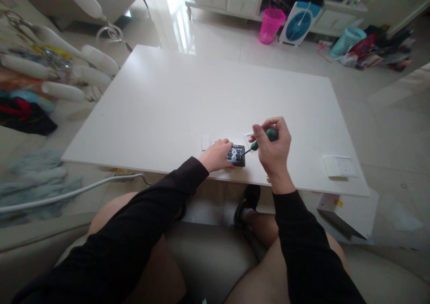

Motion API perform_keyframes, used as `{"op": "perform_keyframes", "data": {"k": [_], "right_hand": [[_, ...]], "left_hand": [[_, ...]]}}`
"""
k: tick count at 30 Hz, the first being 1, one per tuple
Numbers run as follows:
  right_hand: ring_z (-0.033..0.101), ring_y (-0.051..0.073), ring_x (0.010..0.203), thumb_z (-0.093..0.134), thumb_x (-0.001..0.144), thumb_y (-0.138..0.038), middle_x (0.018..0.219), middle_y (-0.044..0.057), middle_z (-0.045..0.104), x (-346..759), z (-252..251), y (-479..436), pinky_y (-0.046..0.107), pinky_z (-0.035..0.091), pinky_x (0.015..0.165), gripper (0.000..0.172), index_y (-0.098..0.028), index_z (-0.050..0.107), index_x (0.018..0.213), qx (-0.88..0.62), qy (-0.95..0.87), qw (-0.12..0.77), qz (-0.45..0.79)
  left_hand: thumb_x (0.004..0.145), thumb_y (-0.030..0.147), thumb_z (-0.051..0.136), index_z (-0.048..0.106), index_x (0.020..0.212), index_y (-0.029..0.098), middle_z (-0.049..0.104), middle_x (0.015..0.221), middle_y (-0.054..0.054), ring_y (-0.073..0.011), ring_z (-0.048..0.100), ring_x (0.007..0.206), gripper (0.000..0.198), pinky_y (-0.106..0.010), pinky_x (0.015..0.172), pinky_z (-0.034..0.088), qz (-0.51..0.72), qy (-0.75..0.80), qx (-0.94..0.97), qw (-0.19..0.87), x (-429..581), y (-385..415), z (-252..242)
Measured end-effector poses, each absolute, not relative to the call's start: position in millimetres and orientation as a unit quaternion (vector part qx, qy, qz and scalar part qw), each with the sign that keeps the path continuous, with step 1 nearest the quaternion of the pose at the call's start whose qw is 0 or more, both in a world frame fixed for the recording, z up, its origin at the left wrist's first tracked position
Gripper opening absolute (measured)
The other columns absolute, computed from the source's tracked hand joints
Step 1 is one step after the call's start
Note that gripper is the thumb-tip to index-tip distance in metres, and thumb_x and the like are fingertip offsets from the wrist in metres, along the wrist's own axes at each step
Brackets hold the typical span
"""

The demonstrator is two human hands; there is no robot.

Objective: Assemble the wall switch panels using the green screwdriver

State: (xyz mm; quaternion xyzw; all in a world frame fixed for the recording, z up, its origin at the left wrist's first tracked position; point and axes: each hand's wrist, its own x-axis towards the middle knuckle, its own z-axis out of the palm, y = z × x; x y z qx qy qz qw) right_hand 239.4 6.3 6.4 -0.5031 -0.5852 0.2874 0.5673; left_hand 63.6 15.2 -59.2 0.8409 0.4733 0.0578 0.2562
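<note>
My left hand (217, 155) is closed around the left side of a small black switch or socket module (238, 155) near the table's front edge. In my right hand (274, 149) is a screwdriver (271, 136) with a dark green handle, tilted down to the left. Its tip meets the module's face, though the exact contact point is too small to make out. A white frame (247, 139) lies partly hidden behind my right hand. Left of my left hand sits a small white piece (205, 143).
White wall plates (340, 166) lie at the right end of the white table (188, 93). An open box (352, 212) stands below that corner. A lamp with white shades (97, 59) rises at the left. Beyond are a pink basket (271, 26) and a blue fan (298, 23).
</note>
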Motion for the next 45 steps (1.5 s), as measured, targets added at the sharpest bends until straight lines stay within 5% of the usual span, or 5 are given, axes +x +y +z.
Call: {"op": "perform_keyframes", "data": {"k": [7, 15, 25, 40, 45], "right_hand": [[0.064, 0.013, 0.065, 0.054, 0.102, -0.054, 0.074, -0.003, 0.064, 243, 6, 6, 0.028, 0.053, 0.062, 0.032, -0.024, 0.066, 0.101, -0.45, -0.586, 0.568, 0.361], [0.075, 0.016, 0.076, 0.067, 0.096, -0.061, 0.09, 0.003, 0.077, 247, 11, 7, 0.026, 0.055, 0.059, 0.038, -0.024, 0.072, 0.099, -0.472, -0.595, 0.54, 0.361], [0.058, 0.011, 0.053, 0.079, 0.089, -0.047, 0.061, -0.005, 0.061, 241, 7, 5, 0.024, 0.045, 0.048, 0.031, -0.022, 0.067, 0.076, -0.557, -0.577, 0.562, 0.204], [0.069, 0.013, 0.069, 0.057, 0.102, -0.055, 0.077, -0.004, 0.065, 242, 0, 4, 0.024, 0.051, 0.058, 0.03, -0.026, 0.064, 0.099, -0.488, -0.61, 0.545, 0.304], [0.069, 0.014, 0.071, 0.06, 0.101, -0.053, 0.078, -0.003, 0.062, 241, 1, 4, 0.025, 0.051, 0.058, 0.03, -0.025, 0.061, 0.09, -0.491, -0.621, 0.539, 0.288]], "left_hand": [[0.076, 0.038, 0.088, 0.063, 0.122, 0.015, 0.066, 0.128, -0.016, -0.0329, 0.063, 0.12, 0.056, -0.043, 0.106, 0.053, 0.059, 0.47, 0.842, 0.259, 64, 15, -60], [0.078, 0.039, 0.086, 0.064, 0.121, 0.016, 0.066, 0.127, -0.016, -0.0339, 0.064, 0.12, 0.054, -0.043, 0.105, 0.053, 0.054, 0.471, 0.842, 0.258, 65, 15, -57], [0.078, 0.039, 0.087, 0.063, 0.121, 0.017, 0.065, 0.126, -0.015, -0.0332, 0.064, 0.119, 0.054, -0.042, 0.104, 0.053, 0.06, 0.472, 0.842, 0.255, 64, 14, -60], [0.077, 0.038, 0.083, 0.064, 0.119, 0.017, 0.066, 0.124, -0.015, -0.0337, 0.065, 0.117, 0.051, -0.044, 0.103, 0.054, 0.064, 0.469, 0.843, 0.256, 64, 15, -60], [0.078, 0.038, 0.083, 0.063, 0.122, 0.015, 0.065, 0.127, -0.017, -0.0341, 0.064, 0.119, 0.053, -0.043, 0.105, 0.053, 0.06, 0.466, 0.844, 0.258, 64, 14, -58]]}}
